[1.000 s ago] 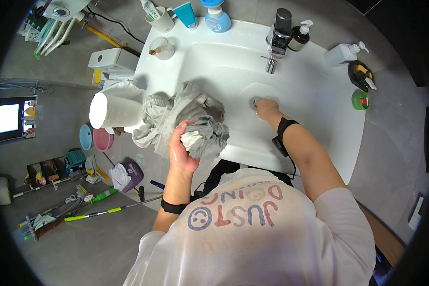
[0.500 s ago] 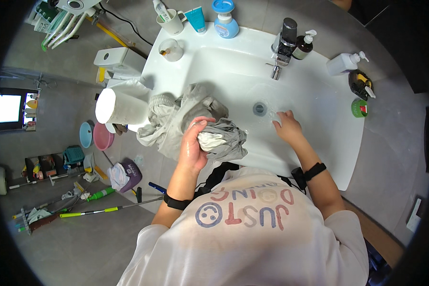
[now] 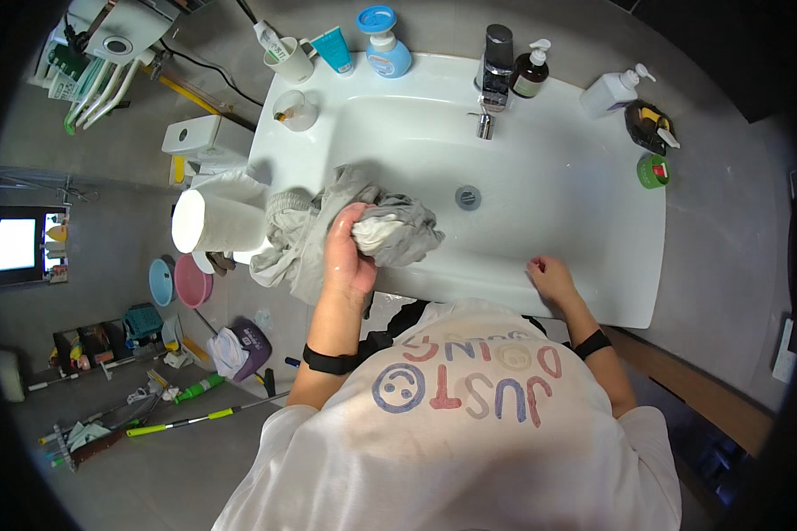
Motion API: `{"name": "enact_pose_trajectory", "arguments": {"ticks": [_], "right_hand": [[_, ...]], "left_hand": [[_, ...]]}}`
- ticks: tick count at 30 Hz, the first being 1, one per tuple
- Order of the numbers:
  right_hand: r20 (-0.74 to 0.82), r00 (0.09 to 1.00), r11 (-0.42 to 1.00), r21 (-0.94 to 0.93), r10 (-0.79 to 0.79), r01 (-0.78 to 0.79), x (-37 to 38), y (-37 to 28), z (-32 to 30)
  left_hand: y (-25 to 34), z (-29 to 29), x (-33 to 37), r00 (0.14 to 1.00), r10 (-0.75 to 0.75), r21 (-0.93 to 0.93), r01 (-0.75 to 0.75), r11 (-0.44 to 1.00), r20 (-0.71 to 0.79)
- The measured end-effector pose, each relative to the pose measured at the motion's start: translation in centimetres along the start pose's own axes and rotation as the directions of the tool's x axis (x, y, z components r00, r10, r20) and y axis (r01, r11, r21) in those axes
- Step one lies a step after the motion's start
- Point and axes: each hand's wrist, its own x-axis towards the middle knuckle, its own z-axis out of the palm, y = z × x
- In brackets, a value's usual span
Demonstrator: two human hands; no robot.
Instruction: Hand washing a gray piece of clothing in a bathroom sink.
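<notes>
My left hand [image 3: 345, 252] grips a bunched grey cloth garment [image 3: 407, 232], wet-looking, with a pale patch showing in its folds. It is held over the left front part of the white sink [image 3: 576, 195]. Under and beside it, a larger light-grey garment with a gathered elastic band [image 3: 297, 234] lies heaped over the sink's left ledge and front edge. My right hand [image 3: 553, 281] is at the sink's front rim, fingers curled together, with nothing visible in them. The drain [image 3: 468, 197] shows uncovered in the basin, below the chrome faucet [image 3: 496, 71].
Along the back edge stand a cup with a tube [image 3: 290, 64], a teal tube [image 3: 333, 50], a blue foam bottle [image 3: 385, 49] and a brown pump bottle [image 3: 530, 75]. A white pump bottle [image 3: 609, 95] is at the right. A white paper roll [image 3: 217, 221] sits left.
My right hand has drawn back from near the drain to the front rim, its spread fingers now curled. My left hand, still holding the bunched garment, has shifted slightly left.
</notes>
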Motion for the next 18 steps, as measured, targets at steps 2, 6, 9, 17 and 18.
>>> {"name": "enact_pose_trajectory", "arguments": {"ticks": [2,6,9,17,18], "right_hand": [[-0.006,0.998,0.987,0.15,0.061,-0.059,0.1,0.4,0.3],[-0.056,0.998,1.0,-0.002,-0.003,0.003,-0.1,0.0,0.5],[-0.07,0.997,1.0,-0.018,0.015,-0.016,-0.3,-0.3,0.4],[-0.063,0.997,0.998,-0.051,0.041,-0.044,-0.2,-0.4,0.6],[-0.069,0.997,0.998,-0.052,0.038,-0.042,-0.2,-0.4,0.6]], "left_hand": [[0.7,0.0,0.2,0.999,-0.019,-0.051,0.017,0.999,-0.041],[1.8,-0.8,0.5,0.999,-0.001,-0.077,-0.002,0.997,-0.038],[2.3,-1.1,0.5,0.999,-0.006,-0.055,0.003,0.998,-0.045],[2.8,-1.1,-0.1,0.999,-0.02,-0.074,0.017,0.997,-0.034],[2.8,-1.1,-0.1,0.999,-0.019,-0.077,0.017,0.997,-0.03]]}}
